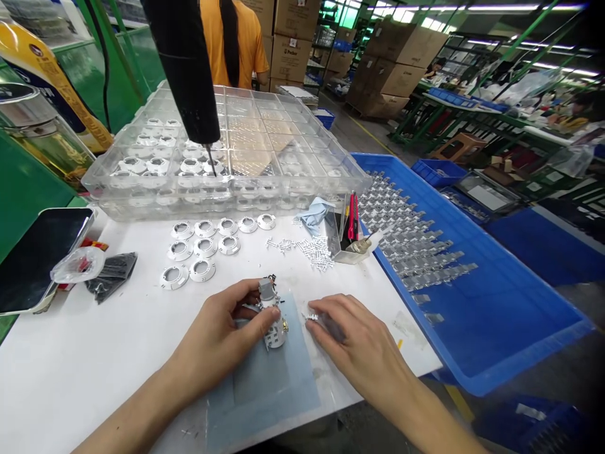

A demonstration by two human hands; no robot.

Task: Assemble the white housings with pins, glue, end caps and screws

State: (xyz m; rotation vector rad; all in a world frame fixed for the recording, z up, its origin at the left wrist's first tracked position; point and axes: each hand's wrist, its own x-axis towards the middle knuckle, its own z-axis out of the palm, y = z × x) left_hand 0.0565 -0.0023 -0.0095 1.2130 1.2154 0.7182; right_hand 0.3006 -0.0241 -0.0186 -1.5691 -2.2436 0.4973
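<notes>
My left hand (220,337) grips a white cylindrical assembly (274,331) with metal parts at its top and a small brass-coloured piece on its side. My right hand (352,340) pinches a small silver metal part (312,318) close to that assembly, to its right. Both hands rest above a pale blue mat (265,384) on a white table (94,353). Several white ring flanges (204,251) lie beyond my left hand. A pile of small silver metal pieces (314,252) lies beyond my right hand.
A transparent compartment tray (326,170) holds more rings, with a black hanging electric screwdriver (186,75) above it. A blue crate (472,315) holds metal strips. A small clear box (345,236) holds a red utility knife. A phone (40,258) lies at left. A person in orange (231,38) stands beyond.
</notes>
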